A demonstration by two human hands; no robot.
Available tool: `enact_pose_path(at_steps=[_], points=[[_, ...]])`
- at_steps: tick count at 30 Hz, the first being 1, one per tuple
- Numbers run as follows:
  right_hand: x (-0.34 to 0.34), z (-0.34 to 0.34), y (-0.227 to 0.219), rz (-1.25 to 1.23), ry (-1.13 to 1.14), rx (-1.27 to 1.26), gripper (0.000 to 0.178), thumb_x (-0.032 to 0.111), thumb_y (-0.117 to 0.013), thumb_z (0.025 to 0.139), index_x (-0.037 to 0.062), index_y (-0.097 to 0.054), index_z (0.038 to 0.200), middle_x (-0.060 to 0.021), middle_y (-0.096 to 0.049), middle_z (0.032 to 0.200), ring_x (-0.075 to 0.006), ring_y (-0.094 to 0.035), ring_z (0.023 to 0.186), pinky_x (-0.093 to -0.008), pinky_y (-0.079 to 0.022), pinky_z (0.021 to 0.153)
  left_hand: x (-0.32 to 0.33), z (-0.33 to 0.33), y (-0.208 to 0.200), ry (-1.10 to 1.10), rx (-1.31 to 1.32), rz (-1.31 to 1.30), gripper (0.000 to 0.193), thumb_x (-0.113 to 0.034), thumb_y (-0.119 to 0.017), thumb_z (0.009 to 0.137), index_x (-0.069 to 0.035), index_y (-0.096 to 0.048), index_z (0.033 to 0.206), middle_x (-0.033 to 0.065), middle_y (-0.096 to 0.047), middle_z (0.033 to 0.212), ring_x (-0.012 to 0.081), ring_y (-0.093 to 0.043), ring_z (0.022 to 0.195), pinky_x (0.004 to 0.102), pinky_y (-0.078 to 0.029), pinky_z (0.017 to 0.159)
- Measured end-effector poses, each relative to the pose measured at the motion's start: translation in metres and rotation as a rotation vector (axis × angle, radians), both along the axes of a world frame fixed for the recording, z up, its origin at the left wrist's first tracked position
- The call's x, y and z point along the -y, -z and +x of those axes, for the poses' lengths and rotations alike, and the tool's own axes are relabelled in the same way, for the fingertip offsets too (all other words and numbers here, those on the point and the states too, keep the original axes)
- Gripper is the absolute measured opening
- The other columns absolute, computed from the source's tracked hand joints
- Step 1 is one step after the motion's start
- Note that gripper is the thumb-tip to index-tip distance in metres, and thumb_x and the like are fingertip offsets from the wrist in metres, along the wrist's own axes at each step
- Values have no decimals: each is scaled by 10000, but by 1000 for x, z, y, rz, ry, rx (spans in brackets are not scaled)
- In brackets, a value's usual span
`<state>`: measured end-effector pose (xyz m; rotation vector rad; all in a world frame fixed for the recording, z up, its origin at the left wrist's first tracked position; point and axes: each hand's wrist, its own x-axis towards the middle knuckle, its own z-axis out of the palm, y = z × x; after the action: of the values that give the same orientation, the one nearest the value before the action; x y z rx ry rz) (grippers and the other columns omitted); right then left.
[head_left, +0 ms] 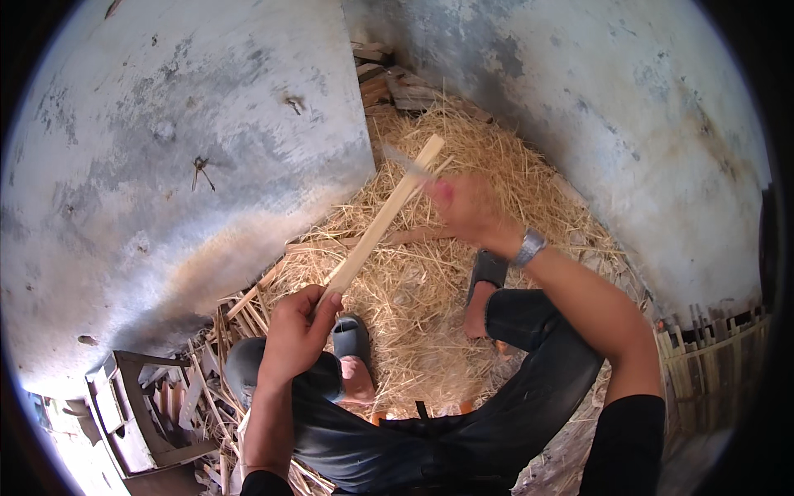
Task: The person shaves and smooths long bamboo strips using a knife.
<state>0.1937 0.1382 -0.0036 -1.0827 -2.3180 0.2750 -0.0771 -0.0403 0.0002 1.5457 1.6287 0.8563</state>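
Observation:
A long, flat strip of pale wood [376,227] slants up and away from my left hand [299,326]. That hand is closed round the strip's near end, the thumb lying along it. Toward the far end, my right hand [473,211] is closed and smeared by motion, with a silvery band on its wrist. From it a thin grey knife blade [399,155] reaches leftward across the strip; the fist hides its handle. Beside the blade, a thin sliver [442,168] sticks out from the strip's right edge.
Straw-like shavings [413,289] cover the floor between my sandalled feet. Stained walls [198,124] rise on both sides, with split wood [413,91] piled in the far corner. A broken wooden frame [124,413] and sticks lie at left; a slatted bamboo basket [715,364] stands at right.

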Motion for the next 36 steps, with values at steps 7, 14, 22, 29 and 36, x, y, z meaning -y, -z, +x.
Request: enact_pose_path(at_steps=[7, 14, 22, 29, 36], points=[[-5, -2, -6, -117, 55, -107, 581, 424, -538, 1035, 15, -589, 626, -167, -455, 488, -283, -450, 419, -438, -363, 461, -7, 0, 1, -15, 58, -19, 279, -239, -605, 1041, -19, -658, 879, -70, -499, 599, 12, -406, 531, 234, -302, 471], [-47, 48, -2, -162, 284, -179, 669, 522, -459, 1054, 20, -537, 620, -133, -462, 505, -278, -459, 458, -464, -371, 505, 3, -3, -9, 3, 120, -32, 289, -246, -607, 1044, -24, -649, 862, -66, -496, 589, 6, -398, 504, 227, -290, 449], [-27, 57, -27, -194, 402, -307, 692, 557, -466, 1052, 67, -430, 564, 26, -329, 513, -90, -321, 506, -339, -261, 489, 2, -5, -10, 16, 368, -80, 303, -262, -607, 1049, -24, -631, 864, -56, -458, 566, 21, -377, 460, 227, -270, 418], [2, 27, -37, -384, 150, -636, 461, 408, -624, 1018, 41, -609, 739, 69, -447, 578, -47, -346, 529, -304, -268, 487, -3, 3, -13, 39, 441, -165, 303, -283, -588, 1058, -26, -636, 905, -61, -430, 552, 24, -338, 447, 226, -235, 407], [10, 9, -38, -533, 6, -769, 273, 274, -684, 1003, 6, -730, 1036, 97, -447, 599, -24, -342, 524, -266, -288, 477, -3, 2, -11, 71, 499, -263, 342, -324, -555, 1074, -28, -653, 933, -63, -442, 581, 22, -360, 481, 218, -261, 439]])
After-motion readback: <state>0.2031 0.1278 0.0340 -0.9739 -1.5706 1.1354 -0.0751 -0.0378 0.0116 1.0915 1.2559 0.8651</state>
